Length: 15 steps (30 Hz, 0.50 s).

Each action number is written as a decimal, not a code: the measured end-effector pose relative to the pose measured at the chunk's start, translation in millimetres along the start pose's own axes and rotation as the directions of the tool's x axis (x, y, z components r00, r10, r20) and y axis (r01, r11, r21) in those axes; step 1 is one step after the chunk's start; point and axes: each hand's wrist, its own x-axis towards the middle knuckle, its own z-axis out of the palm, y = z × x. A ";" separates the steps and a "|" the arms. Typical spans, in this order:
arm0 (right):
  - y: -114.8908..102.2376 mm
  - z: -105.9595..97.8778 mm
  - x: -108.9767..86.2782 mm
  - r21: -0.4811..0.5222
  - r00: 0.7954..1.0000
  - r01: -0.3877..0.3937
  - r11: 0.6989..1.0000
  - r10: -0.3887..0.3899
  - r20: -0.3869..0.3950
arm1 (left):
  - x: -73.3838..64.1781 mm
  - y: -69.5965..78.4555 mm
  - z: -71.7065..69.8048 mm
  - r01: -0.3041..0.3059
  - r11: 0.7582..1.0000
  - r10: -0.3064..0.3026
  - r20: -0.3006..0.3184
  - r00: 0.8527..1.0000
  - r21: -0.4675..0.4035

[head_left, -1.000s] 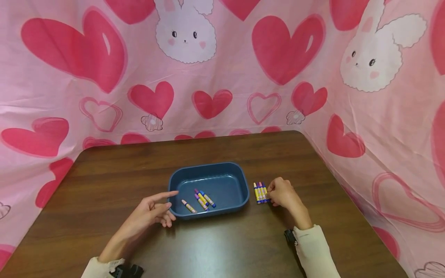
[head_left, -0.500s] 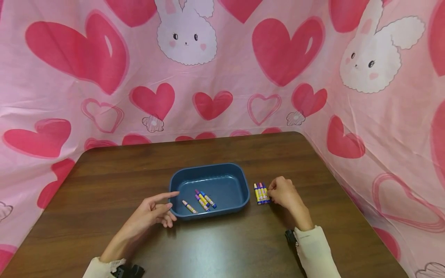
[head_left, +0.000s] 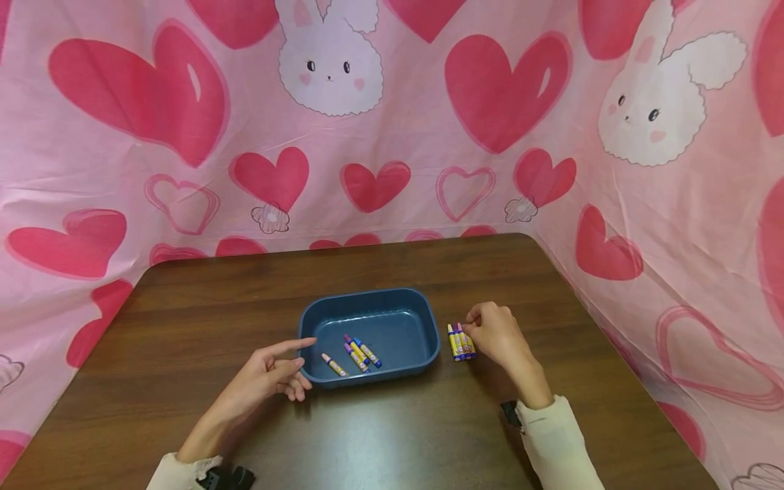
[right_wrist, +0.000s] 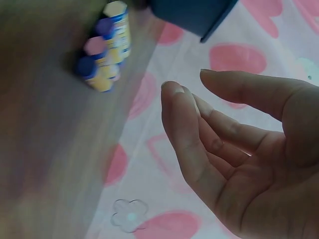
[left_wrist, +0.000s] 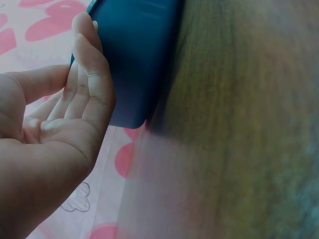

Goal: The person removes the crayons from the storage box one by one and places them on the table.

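My left hand (head_left: 277, 371) rests at the left end of a dark blue tray (head_left: 422, 364), index finger stretched over the rim and the other fingers loosely bent outside. Inside the tray lie several crayons (head_left: 361, 352) with yellow and blue wrappers. My right hand (head_left: 497, 333) hovers beside a row of several crayons (head_left: 458, 344) on the table, to the right of the tray. In the right wrist view, thumb and fingertips stand apart with nothing between them, away from the crayons (right_wrist: 102, 47). From the head view, the hand partly covers the row's right side.
The brown wooden table (head_left: 380, 435) extends around the tray on all sides. A pink curtain (head_left: 416, 102) with hearts and rabbits hangs behind it and along the right side. A black strap (head_left: 511, 415) sits at my right wrist.
My right hand has lifted slightly off the crayon row, its fingertips moving up and away from the crayons' lower part. The left hand and the tray stay in place.
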 end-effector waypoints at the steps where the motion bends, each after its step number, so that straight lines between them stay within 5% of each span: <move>1: -3.5 -0.6 -0.5 0.002 1.000 0.010 1.000 -0.010 -0.005 | -0.1 0.2 0.0 0.005 1.000 -0.005 -0.002 1.000 0.000; 15: -73.1 27.8 -2.1 0.069 0.981 0.192 0.979 -0.190 -0.031 | 0.0 0.6 0.4 -0.005 1.000 0.005 -0.005 1.000 0.011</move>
